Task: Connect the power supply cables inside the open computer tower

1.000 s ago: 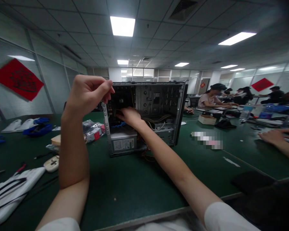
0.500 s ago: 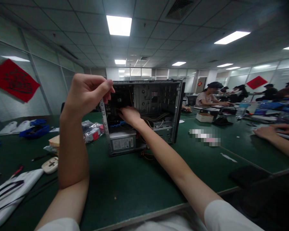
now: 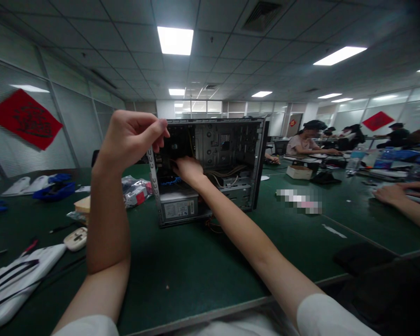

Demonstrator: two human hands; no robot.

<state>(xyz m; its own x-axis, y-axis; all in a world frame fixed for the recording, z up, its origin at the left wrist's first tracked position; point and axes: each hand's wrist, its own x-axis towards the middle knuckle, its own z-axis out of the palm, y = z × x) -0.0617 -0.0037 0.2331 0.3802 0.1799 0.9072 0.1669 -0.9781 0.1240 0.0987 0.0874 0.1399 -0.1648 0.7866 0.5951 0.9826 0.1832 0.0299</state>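
An open computer case (image 3: 261, 163) stands upright on the green table, its inside facing me. At its upper left corner, my left hand (image 3: 136, 135) is closed, with curled fingers and the thumb on the frame's edge. My right hand (image 3: 189, 171) reaches into the left part of the case, above the silver power supply (image 3: 179, 209). Its fingers are bent in and mostly hidden in the dark, so what they hold cannot be made out. Blue wires (image 3: 171, 181) lie just below that hand. Brown and grey cables (image 3: 227, 176) run to its right.
Left of the case are plastic-bagged parts (image 3: 136, 191), a blue tray (image 3: 54, 191), a cream-coloured device (image 3: 76, 239) and a white board-like object (image 3: 28, 280) with black cables. On the right stand a small box (image 3: 298, 172) and bottles (image 3: 356, 159). Another person's hands (image 3: 392, 193) rest at far right.
The view has shifted slightly. Both hands keep nearly the same places, the left at the case's corner and the right inside it.
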